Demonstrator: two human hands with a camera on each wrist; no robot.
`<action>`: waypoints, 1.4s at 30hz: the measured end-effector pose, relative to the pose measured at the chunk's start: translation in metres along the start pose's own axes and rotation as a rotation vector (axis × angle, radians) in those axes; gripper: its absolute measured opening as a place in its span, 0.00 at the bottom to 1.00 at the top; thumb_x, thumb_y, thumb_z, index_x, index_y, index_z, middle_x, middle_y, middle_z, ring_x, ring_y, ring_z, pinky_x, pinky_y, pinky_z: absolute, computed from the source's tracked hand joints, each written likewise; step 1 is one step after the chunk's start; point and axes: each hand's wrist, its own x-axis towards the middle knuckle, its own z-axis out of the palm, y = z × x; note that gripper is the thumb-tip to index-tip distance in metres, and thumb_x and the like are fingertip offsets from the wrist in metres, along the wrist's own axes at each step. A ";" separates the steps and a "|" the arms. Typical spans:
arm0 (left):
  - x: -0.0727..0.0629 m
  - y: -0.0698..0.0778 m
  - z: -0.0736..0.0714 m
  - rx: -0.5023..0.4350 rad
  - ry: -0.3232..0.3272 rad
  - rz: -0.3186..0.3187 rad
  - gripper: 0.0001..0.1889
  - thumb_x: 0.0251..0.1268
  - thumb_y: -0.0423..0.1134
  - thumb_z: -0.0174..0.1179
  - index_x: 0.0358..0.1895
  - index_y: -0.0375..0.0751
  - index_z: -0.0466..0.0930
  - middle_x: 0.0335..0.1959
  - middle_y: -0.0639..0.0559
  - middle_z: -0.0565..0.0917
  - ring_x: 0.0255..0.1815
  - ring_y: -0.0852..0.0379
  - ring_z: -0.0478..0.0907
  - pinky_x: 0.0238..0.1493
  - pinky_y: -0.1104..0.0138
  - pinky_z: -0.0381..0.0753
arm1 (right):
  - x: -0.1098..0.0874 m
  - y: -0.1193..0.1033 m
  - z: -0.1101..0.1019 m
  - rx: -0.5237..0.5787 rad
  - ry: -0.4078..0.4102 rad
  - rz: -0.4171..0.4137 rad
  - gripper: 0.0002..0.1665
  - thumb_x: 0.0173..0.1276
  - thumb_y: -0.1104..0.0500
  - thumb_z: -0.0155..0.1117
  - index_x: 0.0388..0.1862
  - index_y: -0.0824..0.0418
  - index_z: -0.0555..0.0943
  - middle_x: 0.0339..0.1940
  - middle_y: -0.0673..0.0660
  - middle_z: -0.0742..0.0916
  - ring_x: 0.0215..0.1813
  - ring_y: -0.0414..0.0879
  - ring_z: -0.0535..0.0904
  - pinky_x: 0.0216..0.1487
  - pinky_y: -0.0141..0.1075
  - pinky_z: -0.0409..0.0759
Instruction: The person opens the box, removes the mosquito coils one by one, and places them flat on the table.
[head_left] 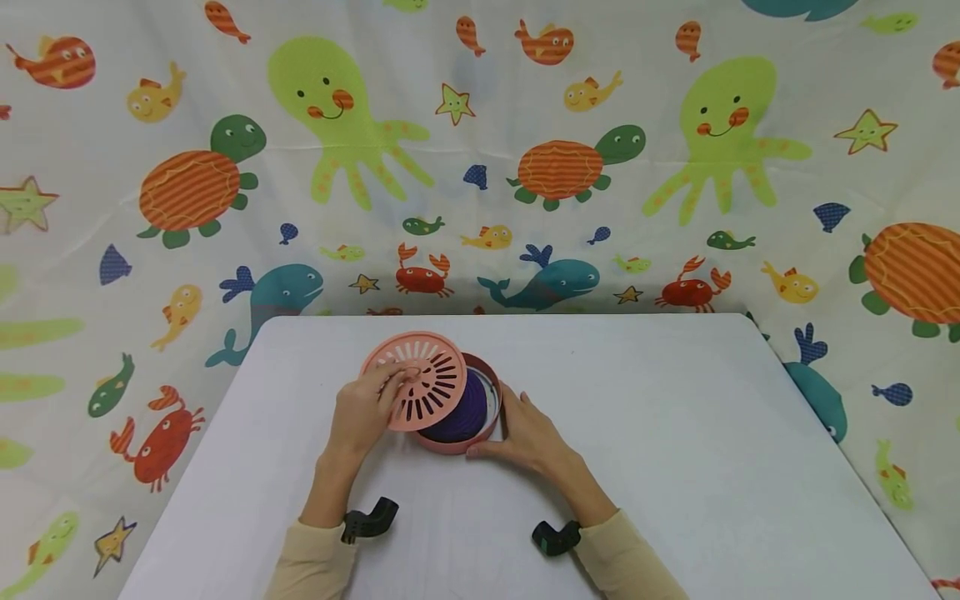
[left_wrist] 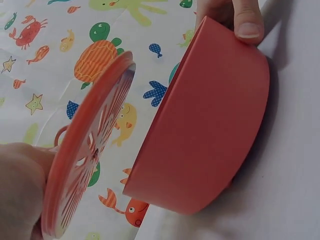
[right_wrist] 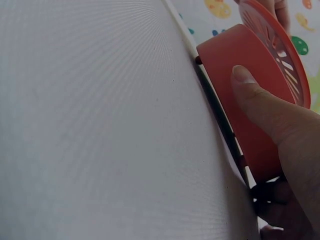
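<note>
A round pink mosquito coil holder (head_left: 450, 447) stands on the table, with a dark purple coil (head_left: 467, 412) inside. My left hand (head_left: 362, 412) pinches the small ring on top of its slotted pink lid (head_left: 431, 375). The lid is tilted and raised off the base, overlapping the base's left part in the head view. In the left wrist view a gap shows between the lid (left_wrist: 85, 117) and the base (left_wrist: 205, 115). My right hand (head_left: 528, 433) grips the base's right side, its thumb (right_wrist: 257, 100) along the front wall.
The white table (head_left: 675, 417) spreads out on both sides of the holder. Behind it hangs a cloth (head_left: 450, 183) printed with sea animals. Each wrist wears a black camera mount, the left mount (head_left: 371, 521) and the right mount (head_left: 557, 538) lying close over the table.
</note>
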 end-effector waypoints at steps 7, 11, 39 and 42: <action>-0.001 -0.005 -0.007 0.011 0.021 -0.026 0.09 0.65 0.34 0.67 0.46 0.35 0.88 0.39 0.43 0.91 0.26 0.51 0.85 0.31 0.57 0.89 | 0.000 0.000 0.000 -0.001 0.004 -0.005 0.74 0.47 0.22 0.71 0.83 0.56 0.50 0.80 0.56 0.66 0.80 0.50 0.63 0.84 0.50 0.53; -0.002 -0.010 -0.011 0.017 0.040 -0.030 0.09 0.65 0.34 0.67 0.45 0.35 0.88 0.38 0.42 0.91 0.22 0.52 0.81 0.25 0.58 0.83 | 0.000 0.000 0.000 -0.002 0.005 -0.006 0.74 0.47 0.22 0.71 0.83 0.56 0.50 0.80 0.56 0.66 0.80 0.50 0.63 0.84 0.50 0.53; -0.014 -0.042 -0.029 0.047 0.139 -0.126 0.08 0.64 0.31 0.67 0.44 0.31 0.88 0.39 0.36 0.90 0.34 0.40 0.89 0.37 0.50 0.87 | 0.000 0.004 0.002 -0.004 -0.005 0.010 0.75 0.45 0.21 0.71 0.83 0.55 0.50 0.80 0.55 0.67 0.79 0.50 0.64 0.84 0.49 0.53; -0.016 -0.046 -0.032 0.048 0.150 -0.136 0.08 0.64 0.30 0.67 0.44 0.31 0.88 0.39 0.36 0.90 0.34 0.40 0.89 0.37 0.50 0.87 | 0.000 0.004 0.002 -0.001 -0.003 0.008 0.75 0.45 0.20 0.71 0.83 0.55 0.51 0.80 0.55 0.67 0.79 0.50 0.64 0.84 0.49 0.53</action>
